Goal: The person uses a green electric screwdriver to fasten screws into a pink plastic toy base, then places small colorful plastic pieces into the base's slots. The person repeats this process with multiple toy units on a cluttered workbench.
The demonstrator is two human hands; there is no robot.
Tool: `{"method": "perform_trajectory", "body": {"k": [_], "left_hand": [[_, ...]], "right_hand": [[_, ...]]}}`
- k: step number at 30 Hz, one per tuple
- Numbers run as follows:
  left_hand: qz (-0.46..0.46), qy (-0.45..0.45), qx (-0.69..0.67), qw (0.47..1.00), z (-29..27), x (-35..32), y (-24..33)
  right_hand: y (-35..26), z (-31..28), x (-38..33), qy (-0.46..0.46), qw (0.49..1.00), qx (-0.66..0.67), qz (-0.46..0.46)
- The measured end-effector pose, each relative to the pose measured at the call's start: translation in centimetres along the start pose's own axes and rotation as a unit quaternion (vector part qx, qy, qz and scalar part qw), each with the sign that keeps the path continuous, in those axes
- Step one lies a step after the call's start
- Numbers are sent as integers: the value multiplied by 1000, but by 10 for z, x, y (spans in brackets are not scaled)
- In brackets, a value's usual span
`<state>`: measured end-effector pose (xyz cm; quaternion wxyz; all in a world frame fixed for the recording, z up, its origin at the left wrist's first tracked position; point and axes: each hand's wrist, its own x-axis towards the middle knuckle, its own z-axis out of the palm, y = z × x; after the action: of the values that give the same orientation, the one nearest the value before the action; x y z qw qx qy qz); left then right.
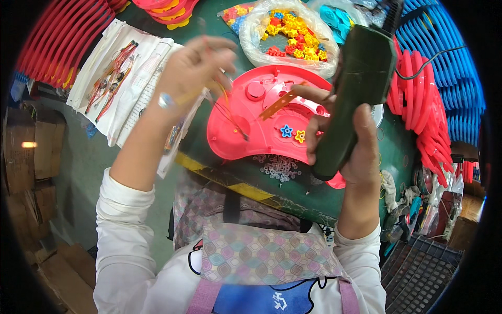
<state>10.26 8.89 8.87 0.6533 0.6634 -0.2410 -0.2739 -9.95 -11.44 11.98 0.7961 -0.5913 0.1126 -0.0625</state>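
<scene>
My right hand is wrapped round a dark green, boxy handheld tool with a ribbed black piece at its top. From that hand's fingers sticks a narrow orange strip. Motion smears my left hand, raised at the left. Thin coloured wires hang from its fingers, a small dark piece at their end. Under both hands lies a pink-red plastic shell, its moulded inside facing up. A blue star-shaped piece and a yellow one sit in it.
Small clear plastic pieces lie before the shell. Behind it stands a bag of star-shaped pieces. Wired parts rest on paper at left. Red and blue curved parts are stacked at the sides. Yellow-black tape marks the table edge.
</scene>
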Motion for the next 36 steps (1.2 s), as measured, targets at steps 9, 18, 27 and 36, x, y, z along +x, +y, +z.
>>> {"method": "perform_trajectory", "body": {"k": [9,18,27,36], "left_hand": [[289,303,379,825,-27,9,0],[108,-275,186,937,68,-17,-30],[293,-154,204,921,49,19,13],[111,-246,265,926,53,-1,-49]], "right_hand": [[15,-30,-10,69,989,129,30],[10,-29,-18,60,977,206,-2],[-2,-58,-37,66,976,208,15],[22,-60,-44,54,992,108,30]]}}
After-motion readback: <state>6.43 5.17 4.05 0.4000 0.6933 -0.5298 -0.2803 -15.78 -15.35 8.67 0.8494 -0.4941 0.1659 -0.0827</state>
